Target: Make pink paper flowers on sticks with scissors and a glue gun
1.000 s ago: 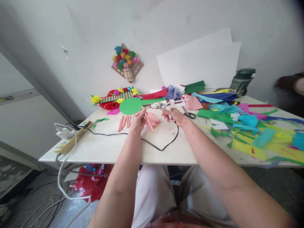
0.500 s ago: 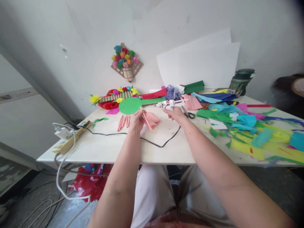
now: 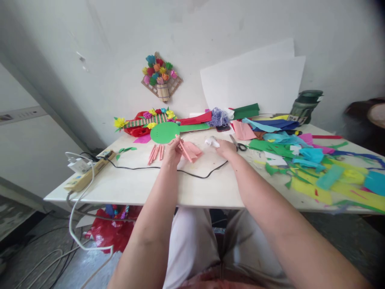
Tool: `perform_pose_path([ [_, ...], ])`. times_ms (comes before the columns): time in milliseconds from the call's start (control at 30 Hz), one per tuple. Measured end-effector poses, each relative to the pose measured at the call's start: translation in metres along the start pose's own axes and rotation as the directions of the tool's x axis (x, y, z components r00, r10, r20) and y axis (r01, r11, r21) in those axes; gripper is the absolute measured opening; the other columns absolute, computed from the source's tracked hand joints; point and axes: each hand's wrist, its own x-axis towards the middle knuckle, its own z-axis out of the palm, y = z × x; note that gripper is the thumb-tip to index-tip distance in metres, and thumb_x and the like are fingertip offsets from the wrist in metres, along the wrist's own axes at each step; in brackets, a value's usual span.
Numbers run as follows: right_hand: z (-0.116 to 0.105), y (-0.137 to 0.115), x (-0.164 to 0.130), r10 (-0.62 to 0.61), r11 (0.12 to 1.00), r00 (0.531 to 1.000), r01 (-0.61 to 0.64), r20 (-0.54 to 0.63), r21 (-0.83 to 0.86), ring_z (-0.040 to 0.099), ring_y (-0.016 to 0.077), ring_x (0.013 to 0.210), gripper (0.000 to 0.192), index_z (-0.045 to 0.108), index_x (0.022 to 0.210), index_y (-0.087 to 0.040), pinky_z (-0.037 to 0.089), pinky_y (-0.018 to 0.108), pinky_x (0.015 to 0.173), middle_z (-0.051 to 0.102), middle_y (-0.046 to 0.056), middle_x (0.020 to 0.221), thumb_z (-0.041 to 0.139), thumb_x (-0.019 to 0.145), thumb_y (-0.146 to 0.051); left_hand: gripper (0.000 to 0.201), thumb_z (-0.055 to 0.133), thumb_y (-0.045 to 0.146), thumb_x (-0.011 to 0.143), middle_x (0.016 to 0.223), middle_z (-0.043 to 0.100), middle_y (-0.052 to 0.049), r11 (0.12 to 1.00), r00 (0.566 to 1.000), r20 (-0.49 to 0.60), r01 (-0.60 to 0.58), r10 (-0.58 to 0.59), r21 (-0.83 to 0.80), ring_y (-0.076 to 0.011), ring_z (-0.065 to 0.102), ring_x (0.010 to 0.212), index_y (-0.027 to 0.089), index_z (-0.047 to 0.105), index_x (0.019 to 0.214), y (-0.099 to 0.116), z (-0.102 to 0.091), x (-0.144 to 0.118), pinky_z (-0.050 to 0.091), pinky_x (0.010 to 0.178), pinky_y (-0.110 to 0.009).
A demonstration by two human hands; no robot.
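My left hand pinches a folded pink paper piece just above the white table. My right hand is closed around a white glue gun, held low near the tabletop, a little right of the pink piece. The gun's black cord curves across the table toward a power strip at the left edge. Several rolled pink paper sticks lie just left of my left hand. A green paper disc lies behind them.
Scissors lie right of my right hand. Coloured paper scraps cover the table's right side. White sheets and a green bottle stand at the wall. A paper flower decoration hangs there. Another person is at the far right.
My right hand has lowered the glue gun away from the pink piece, down toward the table. My left hand keeps hold of the pink paper.
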Motion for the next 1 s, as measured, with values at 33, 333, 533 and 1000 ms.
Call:
perform_pose_path([
  [33, 0.001, 0.001, 0.000, -0.015, 0.999, 1.000, 0.015, 0.001, -0.030, 0.058, 0.0267, 0.100, 0.036, 0.058, 0.114, -0.023, 0.041, 0.036, 0.078, 0.063, 0.013, 0.110, 0.045, 0.083, -0.036, 0.013, 0.070, 0.017, 0.066, 0.056, 0.055, 0.002, 1.000, 1.000, -0.007, 0.001, -0.001, -0.003, -0.0022, 0.046, 0.045, 0.013, 0.057, 0.066, 0.000, -0.001, 0.001, 0.032, 0.041, -0.013],
  [333, 0.005, -0.001, 0.002, -0.056, 0.989, 0.998, 0.058, 0.016, -0.137, 0.052, 0.0286, 0.105, 0.035, 0.058, 0.115, -0.018, 0.037, 0.037, 0.083, 0.057, 0.017, 0.112, 0.046, 0.083, -0.024, 0.013, 0.071, 0.020, 0.067, 0.059, 0.057, 0.002, 0.999, 1.000, 0.012, 0.020, -0.019, -0.035, -0.0012, 0.042, 0.043, 0.012, 0.060, 0.068, 0.000, -0.003, 0.002, 0.034, 0.040, -0.013],
  [533, -0.004, -0.007, -0.010, -0.053, 0.992, 0.977, 0.027, -0.207, -0.126, 0.045, 0.0323, 0.109, 0.038, 0.066, 0.105, -0.018, 0.029, 0.044, 0.090, 0.057, 0.016, 0.112, 0.054, 0.075, -0.038, 0.014, 0.072, 0.021, 0.066, 0.060, 0.058, 0.001, 0.999, 1.000, 0.005, 0.018, -0.018, -0.043, -0.0010, 0.042, 0.043, 0.012, 0.062, 0.070, 0.000, -0.002, 0.001, 0.035, 0.040, -0.012],
  [1000, -0.012, -0.037, -0.025, -0.426, 0.514, 0.904, 0.214, 0.030, 0.830, 0.037, 0.0076, 0.045, 0.042, 0.061, 0.055, -0.012, 0.027, 0.024, 0.046, 0.061, 0.006, 0.056, 0.057, 0.070, -0.050, 0.011, 0.068, 0.021, 0.073, 0.061, 0.059, 0.001, 0.999, 1.000, -0.028, 0.006, -0.008, -0.052, -0.0007, 0.045, 0.043, 0.013, 0.061, 0.071, 0.002, 0.002, -0.001, 0.040, 0.044, -0.011],
])
